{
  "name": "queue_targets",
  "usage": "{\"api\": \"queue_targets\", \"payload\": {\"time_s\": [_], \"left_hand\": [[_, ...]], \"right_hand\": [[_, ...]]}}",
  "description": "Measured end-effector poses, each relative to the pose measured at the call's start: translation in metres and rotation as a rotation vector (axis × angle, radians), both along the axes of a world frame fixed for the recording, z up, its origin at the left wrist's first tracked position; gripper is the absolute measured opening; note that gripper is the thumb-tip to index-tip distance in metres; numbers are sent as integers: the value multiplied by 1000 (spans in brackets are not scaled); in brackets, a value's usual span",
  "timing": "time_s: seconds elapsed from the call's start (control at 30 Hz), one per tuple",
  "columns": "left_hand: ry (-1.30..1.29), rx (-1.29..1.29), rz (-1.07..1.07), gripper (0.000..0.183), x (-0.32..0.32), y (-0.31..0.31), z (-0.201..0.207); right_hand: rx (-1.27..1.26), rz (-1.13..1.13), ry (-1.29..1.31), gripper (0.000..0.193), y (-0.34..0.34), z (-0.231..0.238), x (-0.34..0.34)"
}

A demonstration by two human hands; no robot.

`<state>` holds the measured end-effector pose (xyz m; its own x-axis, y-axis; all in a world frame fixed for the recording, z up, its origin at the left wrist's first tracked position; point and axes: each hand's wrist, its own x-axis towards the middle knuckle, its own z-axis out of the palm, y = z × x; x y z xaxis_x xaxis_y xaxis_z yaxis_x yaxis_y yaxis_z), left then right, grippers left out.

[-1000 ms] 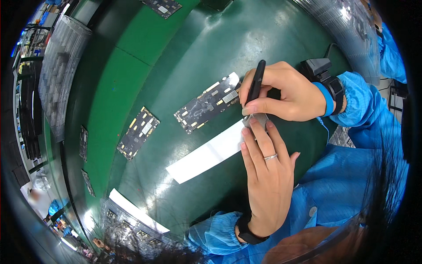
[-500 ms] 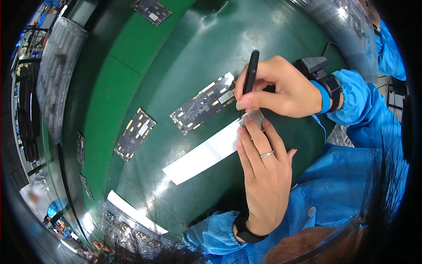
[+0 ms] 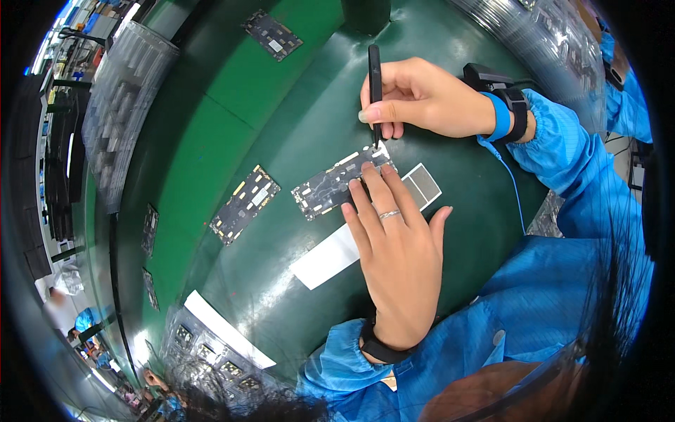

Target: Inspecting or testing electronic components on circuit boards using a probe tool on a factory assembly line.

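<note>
My right hand (image 3: 422,98) grips a black pen-like tool (image 3: 375,77), held almost upright between thumb and fingers. The tool's tip meets the far right end of a dark circuit board (image 3: 330,183), beside a small white patch. My left hand (image 3: 401,246) is open, its fingers stretched out and the fingertips resting on that board's near edge. Beneath the left palm runs a white strip (image 3: 327,259), partly hidden. Grey rectangles (image 3: 424,184) with white borders show at the strip's right end, beyond my fingers.
Left of the board lies a second circuit board (image 3: 245,204); another board (image 3: 273,35) is at the far edge. Clear plastic trays (image 3: 126,112) stand at left. A white strip (image 3: 228,330) lies on a clear tray of small parts. A blue cord (image 3: 517,190) trails from my right wrist.
My left fingers have shifted from the white strip onto the circuit board. My right hand has carried the tool away from the strip's grey end to the board's far end. The view has shifted slightly.
</note>
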<state>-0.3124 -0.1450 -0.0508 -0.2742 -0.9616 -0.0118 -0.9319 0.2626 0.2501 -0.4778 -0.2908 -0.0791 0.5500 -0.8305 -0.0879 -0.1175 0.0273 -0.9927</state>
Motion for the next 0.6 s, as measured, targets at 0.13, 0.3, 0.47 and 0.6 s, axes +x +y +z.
{"api": "queue_targets", "payload": {"time_s": [0.13,0.3,0.47,0.6], "left_hand": [[-15,8,0,82,-4,0,0],[-83,-15,-16,85,-7,4,-3],[-96,0,-16,85,-7,3,-2],[-104,-7,-23,86,-7,3,-2]], "right_hand": [[-17,31,30,16,1,0,3],[-53,-40,26,26,1,-1,5],[-92,15,23,28,-2,-3,6],[-90,36,46,28,-5,0,6]]}}
